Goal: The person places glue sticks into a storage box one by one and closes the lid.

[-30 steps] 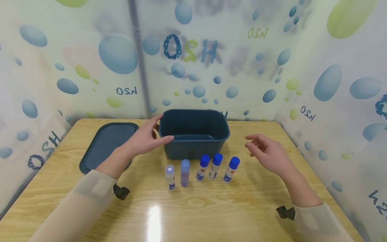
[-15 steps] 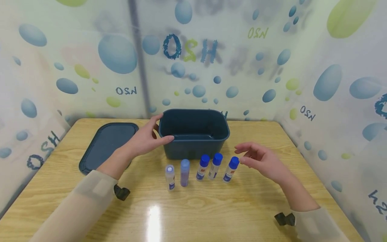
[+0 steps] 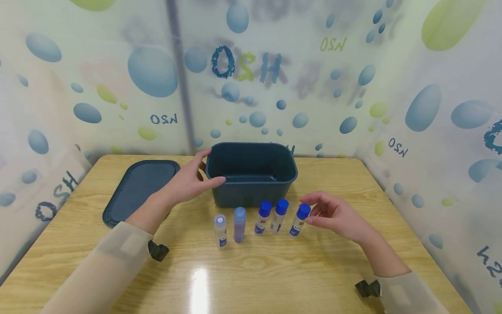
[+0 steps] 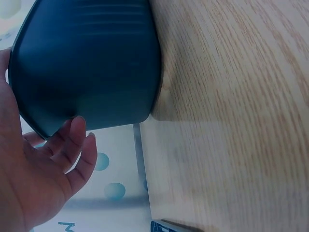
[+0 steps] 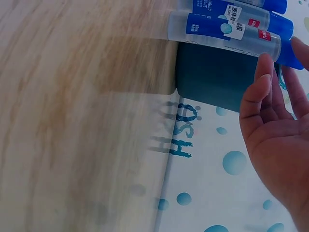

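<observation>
My left hand [image 3: 189, 179] holds the left end of a dark blue plastic box [image 3: 251, 194], thumb on the front rim and forefinger at the back corner. In the left wrist view its other fingers curl by the outer wall. My right hand [image 3: 339, 218] has thumb and forefinger on either side of the blue cap of the rightmost liquid glue bottle [image 3: 296, 226], which stands upright on the table. The right wrist view shows this bottle [image 5: 227, 35] with the thumb at its cap and the other fingers loosely bent. The box's visible inside holds nothing.
To the left of that bottle stand two more blue-capped glue bottles [image 3: 260, 223], a purplish tube with a pale blue cap [image 3: 239, 226] and a clear-capped bottle [image 3: 221, 233]. A dark blue lid [image 3: 137, 187] lies left on the wooden table [image 3: 251, 274]. Patterned curtains enclose the back and sides.
My right hand has moved left and toward me, from beside the bottles to the rightmost bottle's cap. My left hand, the box and the bottles stay in place.
</observation>
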